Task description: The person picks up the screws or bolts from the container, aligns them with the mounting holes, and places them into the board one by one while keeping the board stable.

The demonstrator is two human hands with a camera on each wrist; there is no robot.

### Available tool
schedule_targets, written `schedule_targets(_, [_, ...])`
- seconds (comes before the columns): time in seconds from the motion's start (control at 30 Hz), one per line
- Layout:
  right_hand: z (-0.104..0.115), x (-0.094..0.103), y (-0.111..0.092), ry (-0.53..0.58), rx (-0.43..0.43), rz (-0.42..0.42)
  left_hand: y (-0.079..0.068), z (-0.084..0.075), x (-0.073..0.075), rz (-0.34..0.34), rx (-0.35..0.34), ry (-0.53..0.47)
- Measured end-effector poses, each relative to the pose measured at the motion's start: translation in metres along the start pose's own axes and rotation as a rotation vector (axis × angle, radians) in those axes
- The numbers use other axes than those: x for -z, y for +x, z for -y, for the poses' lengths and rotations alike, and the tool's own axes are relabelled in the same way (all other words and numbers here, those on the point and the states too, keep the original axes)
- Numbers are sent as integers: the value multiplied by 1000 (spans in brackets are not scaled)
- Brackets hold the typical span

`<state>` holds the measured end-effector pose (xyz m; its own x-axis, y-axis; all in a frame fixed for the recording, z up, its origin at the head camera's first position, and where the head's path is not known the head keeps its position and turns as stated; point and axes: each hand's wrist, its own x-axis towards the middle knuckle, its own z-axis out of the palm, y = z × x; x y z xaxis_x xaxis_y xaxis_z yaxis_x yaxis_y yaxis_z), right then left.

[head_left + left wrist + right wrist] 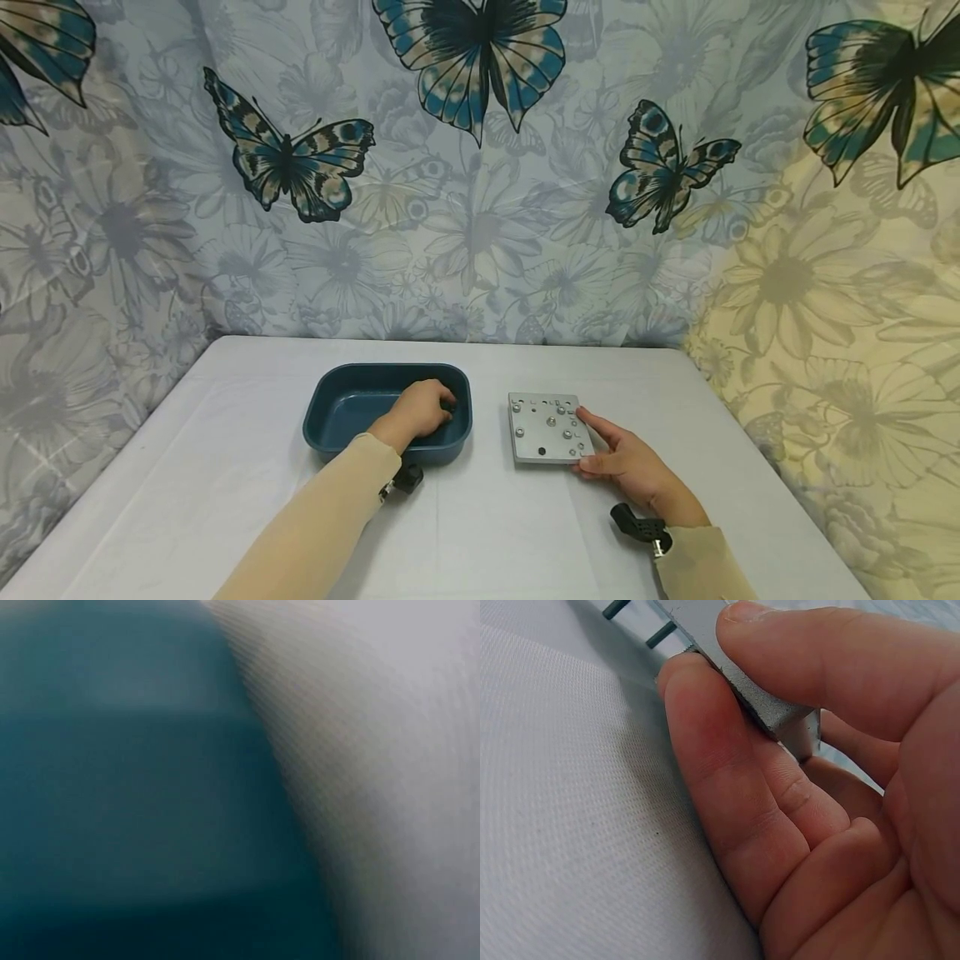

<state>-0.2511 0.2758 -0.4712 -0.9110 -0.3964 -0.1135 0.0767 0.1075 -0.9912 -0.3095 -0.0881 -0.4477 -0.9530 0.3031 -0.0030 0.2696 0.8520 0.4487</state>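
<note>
My left hand (422, 408) reaches into a dark blue-green plastic tray (352, 367), near its right end, fingers bent downward. Whether those fingers hold anything is hidden. The left wrist view is blurred, with the tray's wall (135, 802) filling much of it. To the right, my right hand (626, 467) grips the right edge of a square silver metal plate (532, 433) dotted with screws and holes. In the right wrist view the thumb (802, 652) lies on the plate's edge, while fingers (720, 757) curl beneath it. Dark screw shanks (660, 634) stick out from its underside.
A white cloth covers the table (480, 542). Behind and along both sides hangs a butterfly-and-flower fabric (480, 225). Small black cameras sit on both wrists, the left one (408, 477) close to the tray's front wall.
</note>
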Motion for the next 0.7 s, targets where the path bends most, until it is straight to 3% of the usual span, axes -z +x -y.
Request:
schedule_targets(0.47, [0,0,0,7,-1,8,-3,-5,2,16,-10,79])
schedule_targets(0.7, [0,0,1,34,-3,18,-1,-1,2,-34,-56,-56])
